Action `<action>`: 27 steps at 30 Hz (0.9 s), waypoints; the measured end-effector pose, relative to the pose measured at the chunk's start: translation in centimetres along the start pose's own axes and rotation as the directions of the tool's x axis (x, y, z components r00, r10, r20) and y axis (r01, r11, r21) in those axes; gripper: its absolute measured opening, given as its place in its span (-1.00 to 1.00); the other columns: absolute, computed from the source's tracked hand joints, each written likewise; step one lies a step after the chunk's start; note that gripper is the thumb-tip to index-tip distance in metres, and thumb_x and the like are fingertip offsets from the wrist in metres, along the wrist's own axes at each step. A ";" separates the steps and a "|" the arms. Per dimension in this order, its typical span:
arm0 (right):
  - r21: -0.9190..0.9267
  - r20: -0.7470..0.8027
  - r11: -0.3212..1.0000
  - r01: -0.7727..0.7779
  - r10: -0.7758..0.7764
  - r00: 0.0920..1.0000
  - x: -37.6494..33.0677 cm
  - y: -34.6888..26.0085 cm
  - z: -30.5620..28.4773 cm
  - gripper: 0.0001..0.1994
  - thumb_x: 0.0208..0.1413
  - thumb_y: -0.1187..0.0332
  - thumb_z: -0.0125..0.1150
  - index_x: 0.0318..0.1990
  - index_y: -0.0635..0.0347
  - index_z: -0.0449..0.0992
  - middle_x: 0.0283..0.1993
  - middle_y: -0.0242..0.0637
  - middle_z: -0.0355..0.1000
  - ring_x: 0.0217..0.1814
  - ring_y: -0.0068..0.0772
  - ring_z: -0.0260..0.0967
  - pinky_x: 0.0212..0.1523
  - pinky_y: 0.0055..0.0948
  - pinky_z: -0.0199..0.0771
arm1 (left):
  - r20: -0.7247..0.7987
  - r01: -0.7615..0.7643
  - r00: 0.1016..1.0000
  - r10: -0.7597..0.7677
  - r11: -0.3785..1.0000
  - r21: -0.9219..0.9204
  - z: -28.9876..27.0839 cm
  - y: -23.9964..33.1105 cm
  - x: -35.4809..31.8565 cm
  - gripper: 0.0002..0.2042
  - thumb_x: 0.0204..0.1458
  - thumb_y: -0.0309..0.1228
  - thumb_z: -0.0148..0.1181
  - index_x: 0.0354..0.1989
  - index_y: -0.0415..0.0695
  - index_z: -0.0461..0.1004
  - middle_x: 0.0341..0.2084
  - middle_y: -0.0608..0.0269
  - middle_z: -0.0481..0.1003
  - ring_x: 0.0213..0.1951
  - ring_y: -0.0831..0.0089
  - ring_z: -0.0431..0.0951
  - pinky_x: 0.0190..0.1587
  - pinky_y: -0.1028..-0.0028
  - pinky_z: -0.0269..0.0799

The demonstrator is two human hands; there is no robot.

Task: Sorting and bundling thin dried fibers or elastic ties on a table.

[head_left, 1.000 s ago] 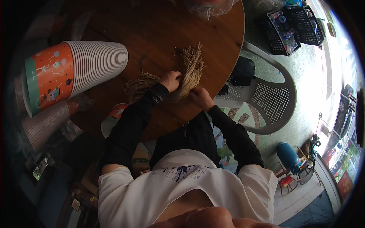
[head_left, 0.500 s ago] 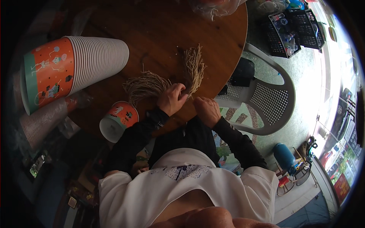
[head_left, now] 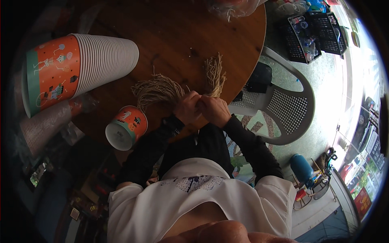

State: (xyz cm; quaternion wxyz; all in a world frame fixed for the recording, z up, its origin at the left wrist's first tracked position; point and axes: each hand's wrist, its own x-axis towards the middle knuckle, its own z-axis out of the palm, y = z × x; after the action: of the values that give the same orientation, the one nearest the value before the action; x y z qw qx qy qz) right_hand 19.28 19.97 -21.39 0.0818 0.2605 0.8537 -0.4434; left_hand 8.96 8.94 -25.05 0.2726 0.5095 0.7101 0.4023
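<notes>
Two bundles of thin tan strands, like string or dry roots, lie on a round brown wooden table (head_left: 170, 40). The left bundle (head_left: 158, 90) fans out to the left of my hands, and the right bundle (head_left: 214, 77) points away from me. My left hand (head_left: 187, 108) is closed between the bundles at the near table edge. Against it, my right hand (head_left: 216, 110) is closed over the near end of the right bundle. Their fingers meet and pinch the strands' ends; the exact grip is hidden.
A long stack of paper cups (head_left: 97, 60) lies on its side at the left. Nearer stands one orange and green paper cup (head_left: 129, 123), tilted. A grey plastic chair (head_left: 289, 109) is at the right, with black crates (head_left: 304, 38) of bottles beyond. A plastic bag (head_left: 235, 8) sits at the far edge.
My right hand has moved up and left to meet my left hand, which has shifted slightly right. The right bundle has shifted a little right and nearer.
</notes>
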 end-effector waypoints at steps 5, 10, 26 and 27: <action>0.058 0.087 0.997 0.056 -0.061 0.994 0.9 -0.3 -0.6 -0.85 0.03 0.32 -0.02 -0.41 0.20 0.40 -0.46 -0.06 0.42 -0.38 -0.01 0.39 -0.42 -0.17 0.36 | -0.061 0.142 0.987 -0.152 0.979 -0.145 0.3 -1.3 -0.9 -0.88 -0.19 -0.57 0.15 -0.45 -0.21 0.37 -0.50 0.13 0.38 -0.42 0.12 0.45 -0.41 0.33 0.37; 0.196 -0.049 0.969 0.151 -0.144 0.988 3.0 1.4 -2.5 -0.70 0.18 0.18 -0.14 -0.32 0.25 0.40 -0.36 -0.01 0.38 -0.27 0.04 0.35 -0.32 -0.20 0.34 | -0.010 0.137 0.990 -0.138 0.988 -0.078 -1.3 -0.8 -0.2 -0.93 -0.12 -0.53 0.17 -0.46 -0.21 0.41 -0.52 0.17 0.41 -0.44 0.19 0.47 -0.43 0.37 0.37; -0.334 0.085 0.920 0.204 -0.185 0.979 6.0 4.8 -5.6 -0.61 -0.09 0.19 0.22 -0.10 0.15 0.37 -0.16 -0.12 0.42 -0.01 -0.12 0.31 0.01 -0.15 0.20 | -0.025 0.061 0.998 -0.057 0.979 0.194 -3.7 -1.7 5.9 -0.84 -0.02 -0.54 0.09 -0.24 -0.20 0.47 -0.34 0.09 0.48 -0.28 0.13 0.50 -0.30 0.33 0.43; -0.238 0.018 0.932 0.274 -0.277 0.961 6.3 4.1 -5.6 -0.64 -0.05 0.22 0.18 -0.10 0.17 0.38 -0.15 -0.12 0.42 0.01 -0.13 0.30 0.04 -0.13 0.18 | -0.026 0.063 0.998 -0.059 0.979 0.195 -3.6 -2.0 5.8 -0.84 -0.02 -0.54 0.09 -0.24 -0.20 0.47 -0.34 0.09 0.48 -0.28 0.13 0.50 -0.30 0.33 0.43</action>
State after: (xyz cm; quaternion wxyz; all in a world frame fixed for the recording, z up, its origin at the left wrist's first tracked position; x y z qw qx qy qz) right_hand 16.56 28.78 -23.34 0.0429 0.1300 0.9294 -0.3426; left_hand 3.18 13.03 -24.75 0.2261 0.5076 0.7643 0.3271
